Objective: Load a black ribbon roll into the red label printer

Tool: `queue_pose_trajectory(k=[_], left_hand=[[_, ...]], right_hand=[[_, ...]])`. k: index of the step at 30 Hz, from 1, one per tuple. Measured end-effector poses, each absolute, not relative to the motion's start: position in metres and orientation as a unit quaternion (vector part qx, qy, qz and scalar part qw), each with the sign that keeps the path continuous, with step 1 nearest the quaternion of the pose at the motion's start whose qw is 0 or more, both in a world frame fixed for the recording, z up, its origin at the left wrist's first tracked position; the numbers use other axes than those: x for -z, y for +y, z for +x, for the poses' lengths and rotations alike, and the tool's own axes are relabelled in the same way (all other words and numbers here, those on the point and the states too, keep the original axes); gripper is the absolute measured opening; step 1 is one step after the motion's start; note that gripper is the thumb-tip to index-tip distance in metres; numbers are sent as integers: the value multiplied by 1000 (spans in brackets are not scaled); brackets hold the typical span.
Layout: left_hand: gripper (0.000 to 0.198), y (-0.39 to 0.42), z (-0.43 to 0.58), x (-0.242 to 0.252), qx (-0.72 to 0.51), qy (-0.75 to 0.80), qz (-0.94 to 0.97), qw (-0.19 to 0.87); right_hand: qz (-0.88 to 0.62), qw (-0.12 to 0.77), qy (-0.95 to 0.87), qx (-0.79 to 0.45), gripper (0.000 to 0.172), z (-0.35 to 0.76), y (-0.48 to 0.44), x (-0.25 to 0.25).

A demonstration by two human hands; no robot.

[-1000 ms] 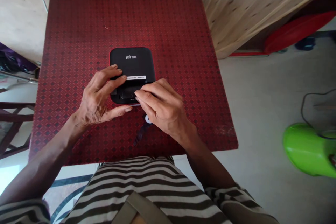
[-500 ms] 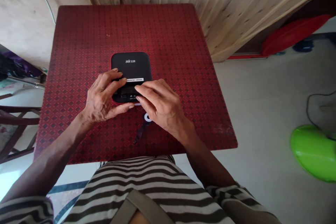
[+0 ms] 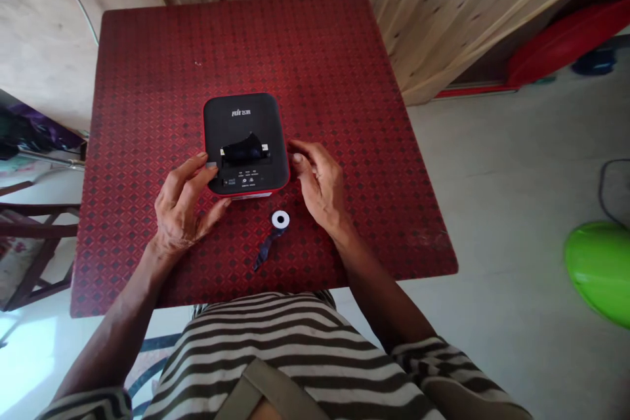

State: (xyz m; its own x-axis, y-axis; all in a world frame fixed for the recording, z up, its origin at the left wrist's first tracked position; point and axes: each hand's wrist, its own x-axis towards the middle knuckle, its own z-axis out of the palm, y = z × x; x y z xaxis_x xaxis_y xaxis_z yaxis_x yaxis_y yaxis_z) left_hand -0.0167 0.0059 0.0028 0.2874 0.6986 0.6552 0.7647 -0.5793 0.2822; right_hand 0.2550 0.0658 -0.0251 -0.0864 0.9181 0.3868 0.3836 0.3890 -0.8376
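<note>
A black box-shaped device with a red rim sits in the middle of the red patterned table. Its top shows a dark recess with something black in it. My left hand lies at the device's left front corner, fingertips touching its edge, fingers apart. My right hand hovers just right of the device, fingers loosely curled and holding nothing. A small white paper roll stands on the table in front of the device, between my hands. A dark crumpled strip lies beside the roll.
Wooden plank walls rise behind the table. A wooden chair stands to the left. On the floor to the right are a bright green object and a red item against the wall.
My right hand has left the device's front top and moved off to its right. The white label strip is gone and a dark recess now shows. The roll is uncovered.
</note>
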Motion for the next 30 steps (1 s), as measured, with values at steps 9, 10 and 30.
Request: queue_pose_trajectory(k=[9,10,30], left_hand=[[65,5,-11,6,400,-473,-782,65],[65,5,-11,5,400,-471,-783,66],[59,8,-5,-4,423,-467,-775,39]], right_hand=[[-444,425,-731,-295,52,251,69,33],[-445,422,-733,-293,52,251,69,33],[-447,436,-726,-287,48,249,72,42]])
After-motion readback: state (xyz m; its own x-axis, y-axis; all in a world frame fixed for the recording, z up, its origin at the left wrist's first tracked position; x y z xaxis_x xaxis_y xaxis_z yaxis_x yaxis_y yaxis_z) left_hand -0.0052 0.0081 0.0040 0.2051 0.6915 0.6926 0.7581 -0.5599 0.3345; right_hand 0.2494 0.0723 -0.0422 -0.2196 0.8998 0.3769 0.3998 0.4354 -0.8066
